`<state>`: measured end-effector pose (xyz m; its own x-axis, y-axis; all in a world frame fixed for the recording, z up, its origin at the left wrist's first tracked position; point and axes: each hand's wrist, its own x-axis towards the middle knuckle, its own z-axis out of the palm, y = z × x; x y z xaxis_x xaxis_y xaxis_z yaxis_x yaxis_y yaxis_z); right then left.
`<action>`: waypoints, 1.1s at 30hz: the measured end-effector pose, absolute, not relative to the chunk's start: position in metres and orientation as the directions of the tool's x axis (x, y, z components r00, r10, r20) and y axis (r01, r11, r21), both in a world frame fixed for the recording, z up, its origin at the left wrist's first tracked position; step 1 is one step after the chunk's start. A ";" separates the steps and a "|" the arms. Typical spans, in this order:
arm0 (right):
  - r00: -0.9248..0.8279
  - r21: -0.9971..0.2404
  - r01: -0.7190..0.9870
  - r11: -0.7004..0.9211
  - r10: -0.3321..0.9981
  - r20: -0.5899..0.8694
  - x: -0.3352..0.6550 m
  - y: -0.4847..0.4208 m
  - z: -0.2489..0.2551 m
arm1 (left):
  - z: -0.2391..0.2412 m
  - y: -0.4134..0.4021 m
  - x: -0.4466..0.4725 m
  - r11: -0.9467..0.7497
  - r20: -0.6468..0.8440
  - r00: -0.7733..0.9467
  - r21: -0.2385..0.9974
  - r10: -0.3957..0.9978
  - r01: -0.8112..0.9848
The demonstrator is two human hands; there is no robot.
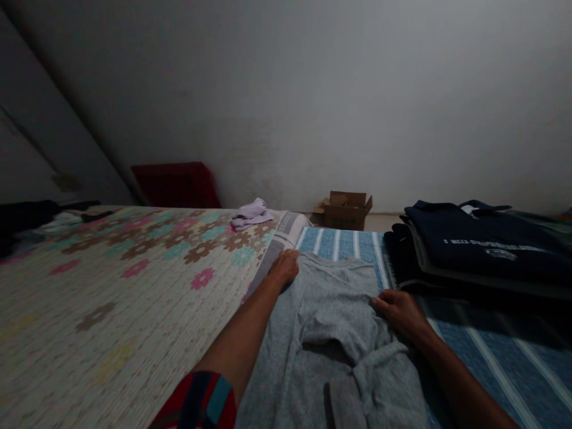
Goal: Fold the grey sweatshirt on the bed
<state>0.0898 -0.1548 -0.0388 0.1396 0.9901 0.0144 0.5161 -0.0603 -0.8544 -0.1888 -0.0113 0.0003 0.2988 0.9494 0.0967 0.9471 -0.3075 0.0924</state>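
A grey T-shirt (pixel 333 333) lies spread on a blue striped sheet (pixel 487 357) in front of me. My left hand (pixel 285 266) rests on its far left corner, fingers curled over the cloth edge. On the shirt's right side lies my right hand (pixel 399 311), its fingers flat and together on the fabric. One sleeve is folded across the shirt's middle.
A stack of folded dark garments (pixel 473 253) sits at the right. A flower-patterned mattress (pixel 111 286) fills the left, with a small lilac cloth (pixel 251 213) on it. A cardboard box (pixel 345 210) stands by the wall. A dark red cushion (pixel 176 185) leans in the corner.
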 end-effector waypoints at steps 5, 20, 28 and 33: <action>0.146 -0.835 0.547 -0.052 0.989 0.034 0.090 -0.155 -0.039 | 0.003 -0.021 -0.199 -0.305 0.090 0.297 0.096 0.951 0.948; 0.179 -0.854 0.520 -0.009 0.979 0.098 0.090 -0.155 -0.042 | 0.013 -0.034 -0.193 -0.055 0.034 0.053 0.056 0.998 0.997; 0.185 -0.867 0.498 -0.026 0.980 0.077 0.091 -0.157 -0.041 | 0.019 -0.010 -0.177 -0.232 -0.071 0.235 0.052 0.969 0.971; 0.180 -0.864 0.501 -0.039 0.982 0.060 0.092 -0.157 -0.041 | 0.021 0.007 -0.168 -0.245 -0.191 0.245 0.024 0.951 0.969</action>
